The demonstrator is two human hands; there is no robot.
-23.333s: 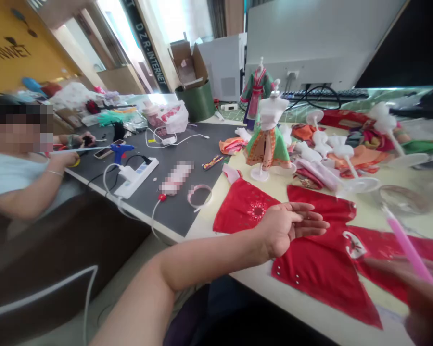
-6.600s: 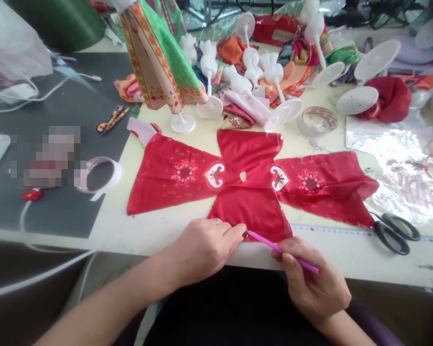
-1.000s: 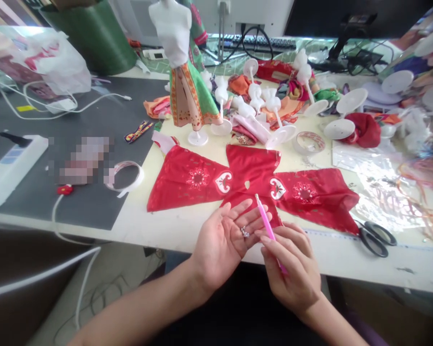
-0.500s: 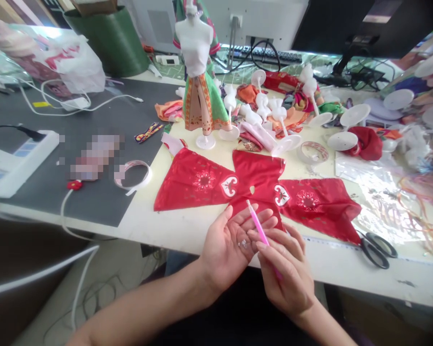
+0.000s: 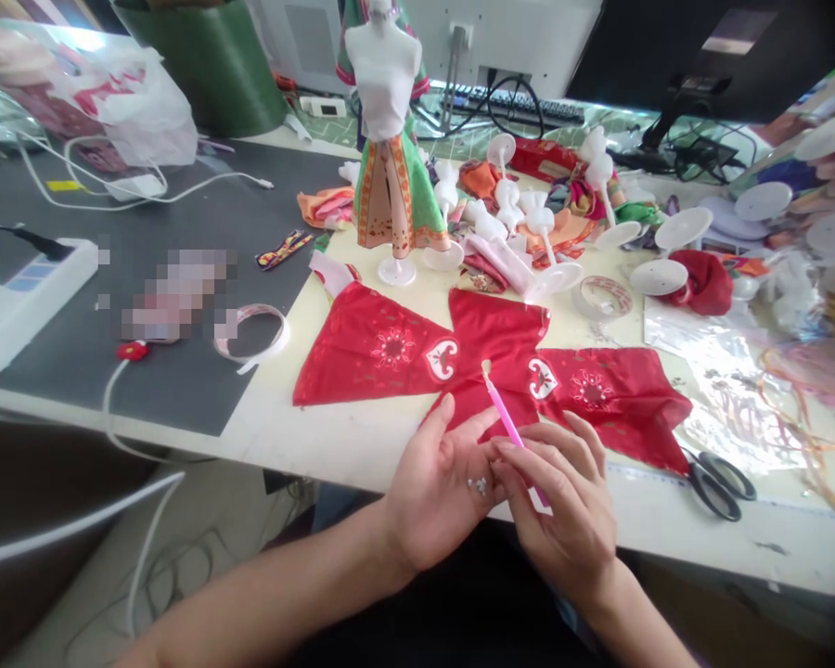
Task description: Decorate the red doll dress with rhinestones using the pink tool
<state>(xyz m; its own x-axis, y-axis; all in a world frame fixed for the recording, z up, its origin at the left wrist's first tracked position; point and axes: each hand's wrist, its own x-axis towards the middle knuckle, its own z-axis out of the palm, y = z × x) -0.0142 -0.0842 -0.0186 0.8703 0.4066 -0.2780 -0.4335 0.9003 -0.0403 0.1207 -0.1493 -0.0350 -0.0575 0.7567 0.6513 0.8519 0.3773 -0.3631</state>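
My left hand (image 5: 435, 492) lies palm up, with several tiny shiny rhinestones (image 5: 478, 485) on the palm. Its thumb and index finger are stretched apart; the other fingers are curled in and partly hidden. Between the fingertips of my right hand (image 5: 563, 501) is a slim pink pen-shaped tool (image 5: 507, 417), its pale tip pointing away from me over the red fabric. The right fingers touch the left ones. Beyond both hands, a cross-shaped red garment piece (image 5: 362, 343) with white motifs lies flat, a small opening at its middle.
Black-handled scissors (image 5: 720, 484) lie to the right by a ruler. Tape rolls (image 5: 250, 334) flank the garment. Behind it stands a white dress form (image 5: 384, 83) in a patterned skirt, beside a heap of small mannequins (image 5: 483, 223) and cloth. A power strip (image 5: 34, 297) is at left.
The left fingers have curled inward from a flatter spread. My right hand has moved slightly right, still with the pink tool. The view has shifted a little.
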